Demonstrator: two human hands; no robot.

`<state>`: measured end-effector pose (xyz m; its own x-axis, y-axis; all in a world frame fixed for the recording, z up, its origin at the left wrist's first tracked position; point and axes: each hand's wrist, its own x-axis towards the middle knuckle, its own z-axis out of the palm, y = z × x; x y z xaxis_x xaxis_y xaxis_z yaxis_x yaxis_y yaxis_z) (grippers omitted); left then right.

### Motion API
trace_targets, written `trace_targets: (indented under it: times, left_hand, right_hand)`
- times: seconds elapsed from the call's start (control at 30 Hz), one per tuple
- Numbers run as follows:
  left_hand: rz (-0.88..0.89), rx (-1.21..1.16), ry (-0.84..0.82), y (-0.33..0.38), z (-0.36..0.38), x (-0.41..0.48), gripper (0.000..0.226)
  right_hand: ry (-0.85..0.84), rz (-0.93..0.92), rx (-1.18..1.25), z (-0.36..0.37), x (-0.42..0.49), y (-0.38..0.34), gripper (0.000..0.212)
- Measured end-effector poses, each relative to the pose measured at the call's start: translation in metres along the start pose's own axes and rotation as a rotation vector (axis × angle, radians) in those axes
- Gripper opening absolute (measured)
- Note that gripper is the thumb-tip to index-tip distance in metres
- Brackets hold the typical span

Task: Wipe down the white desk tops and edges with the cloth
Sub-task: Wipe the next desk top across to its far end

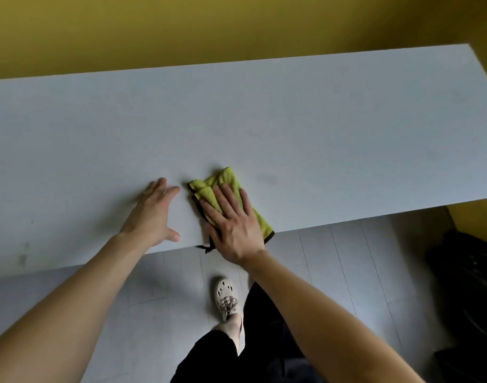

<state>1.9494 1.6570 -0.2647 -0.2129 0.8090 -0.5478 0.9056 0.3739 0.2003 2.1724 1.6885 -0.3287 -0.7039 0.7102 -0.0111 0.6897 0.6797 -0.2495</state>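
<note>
Just left of the cloth [225, 179], the left grip [153, 214] lies flat on the one white worktop [264, 120], fingers straight, thumb spread wide, holding nothing. The single yellow-green cloth, folded and dark-trimmed, sits at the worktop's near edge, one corner overhanging. On the cloth, the right grip [234, 225] presses palm-down with straight, spread fingers. Below the cloth, one pale shoe [225, 297] stands on the grey floor [347, 258].

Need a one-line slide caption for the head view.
Right hand presses a folded green cloth near the front edge of the white desk while the left hand rests open beside it.
</note>
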Motion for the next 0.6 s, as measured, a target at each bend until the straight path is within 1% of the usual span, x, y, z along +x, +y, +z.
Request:
trace_targets:
  times: [0.1, 0.13, 0.17, 0.2, 0.27, 0.3, 0.33, 0.37, 0.4, 0.43, 0.47, 0.5, 0.57, 0.6]
  left_hand:
    - [-0.065, 0.108, -0.064, 0.016, -0.003, -0.001, 0.133]
    - [-0.079, 0.154, -0.073, 0.023, -0.005, -0.002, 0.131]
    - [-0.092, 0.2, -0.065, 0.03, -0.007, -0.002, 0.127]
    - [-0.104, 0.231, -0.049, 0.037, -0.011, 0.0, 0.118]
    - [-0.12, 0.247, -0.023, 0.053, -0.022, 0.007, 0.098]
    - [-0.116, 0.249, -0.011, 0.061, -0.03, 0.013, 0.093]
    - [-0.106, 0.258, -0.005, 0.069, -0.037, 0.022, 0.093]
    - [-0.093, 0.265, -0.004, 0.077, -0.045, 0.032, 0.097]
    - [-0.083, 0.258, -0.004, 0.087, -0.052, 0.042, 0.102]
    - [-0.079, 0.236, 0.001, 0.097, -0.058, 0.053, 0.109]
    - [-0.078, 0.216, 0.0, 0.108, -0.063, 0.064, 0.116]
    - [-0.07, 0.216, -0.011, 0.118, -0.068, 0.076, 0.123]
    - [-0.035, 0.245, -0.028, 0.136, -0.079, 0.104, 0.14]
    - [-0.027, 0.249, -0.03, 0.144, -0.083, 0.119, 0.147]
  right_hand:
    - [-0.013, -0.124, -0.03, -0.01, -0.003, 0.06, 0.057]
    - [-0.028, -0.121, -0.061, -0.018, -0.007, 0.092, 0.058]
    - [-0.035, -0.072, -0.09, -0.029, -0.01, 0.128, 0.06]
    - [-0.024, 0.019, -0.11, -0.04, -0.012, 0.165, 0.063]
    - [-0.002, 0.272, -0.104, -0.06, -0.012, 0.235, 0.071]
    - [-0.007, 0.39, -0.084, -0.067, -0.009, 0.26, 0.074]
    - [-0.007, 0.472, -0.062, -0.071, -0.003, 0.273, 0.077]
    - [0.004, 0.508, -0.036, -0.07, 0.005, 0.273, 0.077]
    - [0.026, 0.503, -0.022, -0.068, 0.012, 0.262, 0.076]
    - [0.042, 0.463, -0.018, -0.064, 0.015, 0.241, 0.074]
    - [0.053, 0.372, -0.011, -0.058, 0.017, 0.214, 0.072]
    - [0.047, 0.237, 0.029, -0.051, 0.016, 0.187, 0.07]
    - [-0.031, -0.033, 0.091, -0.04, 0.014, 0.149, 0.066]
    - [-0.079, -0.113, 0.082, -0.037, 0.014, 0.143, 0.065]
